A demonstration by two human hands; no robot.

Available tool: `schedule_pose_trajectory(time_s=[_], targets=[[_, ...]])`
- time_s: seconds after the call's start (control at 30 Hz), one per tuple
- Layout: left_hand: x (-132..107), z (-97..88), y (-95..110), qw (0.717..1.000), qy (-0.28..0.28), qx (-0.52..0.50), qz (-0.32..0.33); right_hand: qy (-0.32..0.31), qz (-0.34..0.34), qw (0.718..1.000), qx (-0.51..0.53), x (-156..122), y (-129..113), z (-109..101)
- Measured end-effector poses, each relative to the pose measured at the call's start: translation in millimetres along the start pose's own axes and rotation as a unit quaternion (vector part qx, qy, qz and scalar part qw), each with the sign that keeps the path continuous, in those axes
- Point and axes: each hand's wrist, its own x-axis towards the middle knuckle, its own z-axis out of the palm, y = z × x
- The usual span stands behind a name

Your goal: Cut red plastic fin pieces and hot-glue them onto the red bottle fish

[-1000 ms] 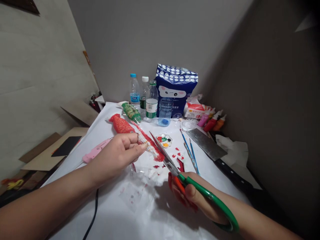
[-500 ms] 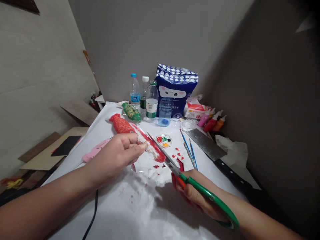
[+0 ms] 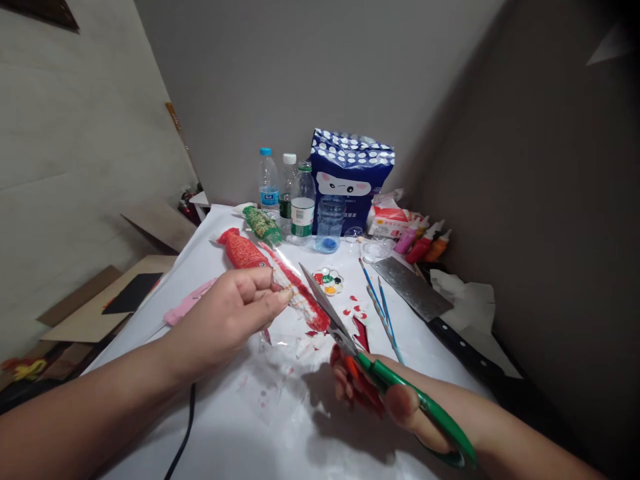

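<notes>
Centrally placed, just above the white-covered counter [image 3: 220, 440], a red-and-white painted strip [image 3: 306, 300] slants from its far end at about eleven o'clock to its near end at about five. Take the strip as the middle of the dial for everything else. From nine o'clock comes the left hand [image 3: 237, 300], thumb and forefinger pinched together on the strip's left edge. The right hand [image 3: 400, 407], at roughly four o'clock, is curled around the handles of the scissors [image 3: 377, 372], with the thumb at the green handle and red-stained fingers by the orange one. The scissors' blades point up towards eleven; one runs along the strip's right side, while the other is largely hidden, so I cannot tell whether the strip sits between them.

Near ten o'clock lies a red fish-shaped piece [image 3: 243, 250], with a green wrapped bottle [image 3: 263, 225] beyond it at eleven. Three clear bottles [image 3: 303, 210] stand together around twelve. A clear cup [image 3: 330, 227], blue at its base, and the dark blue bag [image 3: 353, 177] behind it sit towards one. Coloured paint bottles [image 3: 420, 247] lean at two. At three, a paint palette [image 3: 328, 281] is just beside the strip; blue brushes [image 3: 385, 307] and a cleaver [image 3: 415, 290] lie further out. A pink piece [image 3: 187, 303] shows at nine, partly behind the left hand, and a black cable [image 3: 185, 433] trails off at seven.
</notes>
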Motion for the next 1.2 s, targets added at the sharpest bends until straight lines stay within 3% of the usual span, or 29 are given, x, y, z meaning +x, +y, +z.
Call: schedule_pose_trajectory(time_s=[0.4,0.53,0.73,0.93,1.2], targets=[[-1.9,5.7,6.7,0.998,-0.019,0.059,-0.019,0.006,0.004,1.0,-0.005,2.2,-7.1,-0.1],[0.4,5.7,7.3,0.997,-0.01,0.07,-0.016,0.024,0.025,0.999,0.016,1.0,-2.8,1.8],[1.4,6.0,6.4,0.997,-0.008,0.071,-0.024,0.048,-0.022,0.999,-0.008,-1.6,6.9,9.3],[1.4,4.0,2.7,0.998,-0.017,0.059,-0.009,0.068,-0.011,0.997,0.04,-1.2,24.6,14.9],[4.4,5.4,4.0,0.997,-0.02,0.069,0.01,0.08,-0.006,0.995,0.05,-1.6,25.5,16.6]])
